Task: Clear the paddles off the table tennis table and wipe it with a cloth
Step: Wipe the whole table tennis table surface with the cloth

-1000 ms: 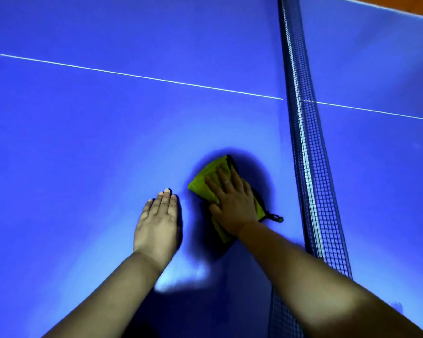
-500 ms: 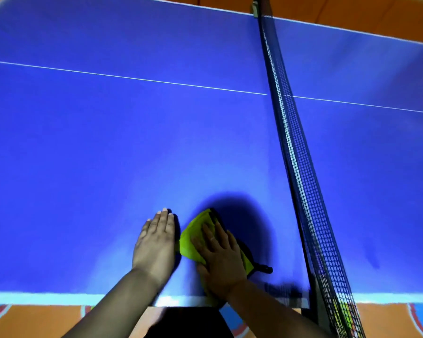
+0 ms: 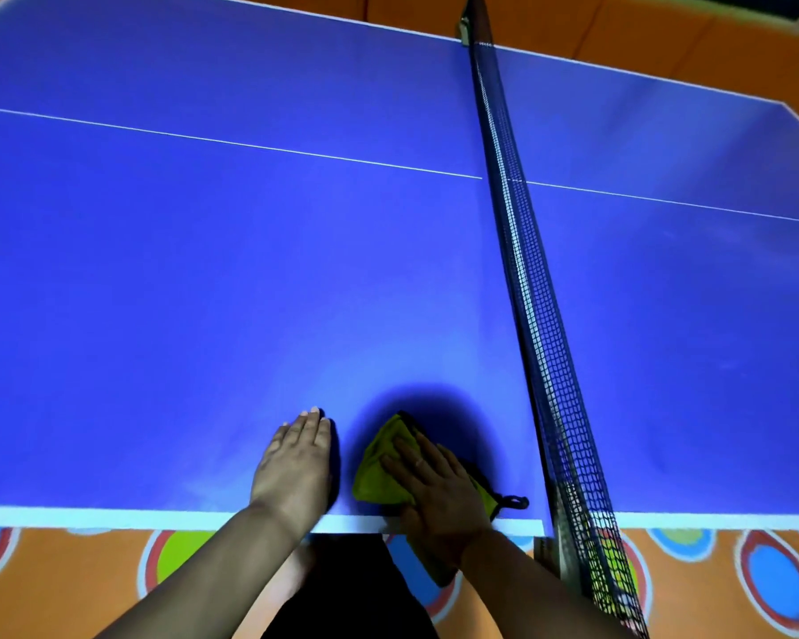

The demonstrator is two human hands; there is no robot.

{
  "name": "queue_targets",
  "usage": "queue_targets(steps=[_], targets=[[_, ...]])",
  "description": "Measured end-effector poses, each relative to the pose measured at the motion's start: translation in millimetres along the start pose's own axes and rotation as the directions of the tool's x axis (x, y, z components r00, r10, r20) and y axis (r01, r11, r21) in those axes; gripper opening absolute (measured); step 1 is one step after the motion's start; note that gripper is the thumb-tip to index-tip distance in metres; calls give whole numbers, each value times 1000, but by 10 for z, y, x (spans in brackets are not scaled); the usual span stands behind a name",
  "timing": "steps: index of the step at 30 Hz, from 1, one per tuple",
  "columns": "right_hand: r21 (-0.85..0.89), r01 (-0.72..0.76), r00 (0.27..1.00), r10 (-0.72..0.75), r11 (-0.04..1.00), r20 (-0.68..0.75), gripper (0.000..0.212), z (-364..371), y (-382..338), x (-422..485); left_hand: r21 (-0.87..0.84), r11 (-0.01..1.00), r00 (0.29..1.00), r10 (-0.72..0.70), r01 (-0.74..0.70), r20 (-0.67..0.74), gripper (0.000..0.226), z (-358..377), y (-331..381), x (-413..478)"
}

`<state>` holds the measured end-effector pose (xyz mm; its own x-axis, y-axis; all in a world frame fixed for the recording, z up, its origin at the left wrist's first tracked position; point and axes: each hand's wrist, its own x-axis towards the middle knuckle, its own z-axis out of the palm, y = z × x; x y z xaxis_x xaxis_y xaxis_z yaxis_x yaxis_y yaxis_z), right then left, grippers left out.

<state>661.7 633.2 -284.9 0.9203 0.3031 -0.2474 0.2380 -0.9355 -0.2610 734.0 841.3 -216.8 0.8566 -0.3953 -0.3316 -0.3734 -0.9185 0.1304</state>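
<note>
— Orange flooring (image 3: 88,574) with coloured rings lies beneath and beyond the blue table tennis table (image 3: 204,279), which fills most of the view. What divides it?
— A black net (image 3: 529,292) runs from the far edge to the near one, and a thin white line (image 3: 250,145) crosses the blue surface beneath it.
— Where are the person's hands?
— Both are by the near white edge, left of the net. The left hand (image 3: 296,468) lies flat on the bare table, fingers straight and together, holding nothing.
— And the right hand (image 3: 439,491)?
— It presses palm-down on the yellow-green cloth (image 3: 374,472), fingers extended over it rather than curled round it. The cloth lies on the table just beside the left hand, not touching it.
— Anything smaller?
— A black loop (image 3: 517,502) sticks out of the cloth toward the net.
</note>
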Motion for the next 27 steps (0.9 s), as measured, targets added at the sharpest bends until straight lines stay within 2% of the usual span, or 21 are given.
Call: queue_targets(steps=[6,9,13,19,22,27], targets=[[-16,-25,999,24,1000,-29,68,-152,374,437,8,1000,999,19,-19,-31,70,93,52,430],[-27,-64,997,63,998,-41,70,-321,746,877,-8,1000,1000,13,-13,16,83,90,116,791],[-47,-46,996,42,998,-82,67,-548,1196,1429,-29,999,998,22,-20,65,95,-46,257,1399],[-61,-65,983,54,996,-176,63,-898,1814,2211,-3,1000,1000,-3,4,31,95,-411,462,2297],[-19,-114,978,109,993,-178,65,-1045,2100,2634,49,998,996,-34,30,82,87,-539,485,2741],[-36,-197,968,189,980,-167,75,-1319,2488,3279,186,982,972,-79,38,220,104,-633,512,3204]])
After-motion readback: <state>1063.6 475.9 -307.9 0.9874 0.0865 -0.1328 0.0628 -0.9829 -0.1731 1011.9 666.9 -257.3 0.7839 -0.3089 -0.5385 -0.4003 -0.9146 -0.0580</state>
